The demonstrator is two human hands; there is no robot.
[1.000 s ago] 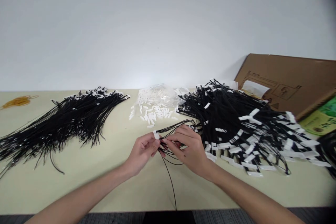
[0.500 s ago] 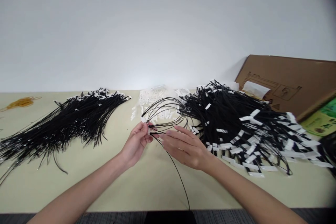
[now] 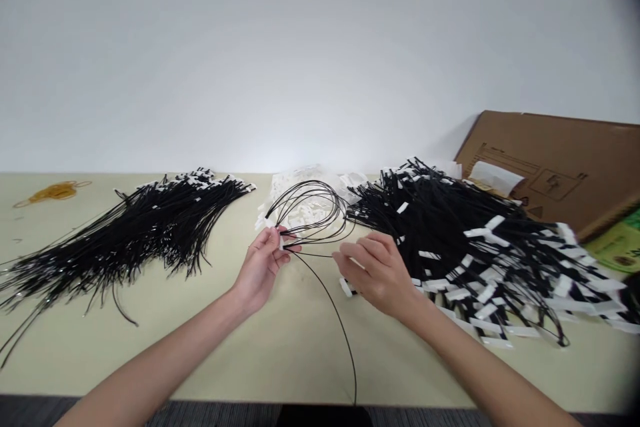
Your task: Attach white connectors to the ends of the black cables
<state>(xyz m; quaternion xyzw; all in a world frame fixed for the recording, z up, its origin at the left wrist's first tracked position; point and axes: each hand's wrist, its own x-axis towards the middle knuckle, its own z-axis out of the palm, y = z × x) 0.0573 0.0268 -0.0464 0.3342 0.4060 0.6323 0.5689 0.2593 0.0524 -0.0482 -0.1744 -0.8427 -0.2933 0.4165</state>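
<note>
A small white connector [image 3: 281, 241] sits pinched in the left fingers [image 3: 273, 238], partly covered by the thumb. A bundle of thin black wires [image 3: 320, 185] sweeps out in a wide, loose loop above and to the right of the connector, its strands fanned apart and its tips curling back to just above it. A single strand [image 3: 315, 255] runs nearly level from the connector to the right fingers [image 3: 345, 255]. Another lone wire [image 3: 339, 317] arcs away below and to the right of the connector, bending steadily downward.
</note>
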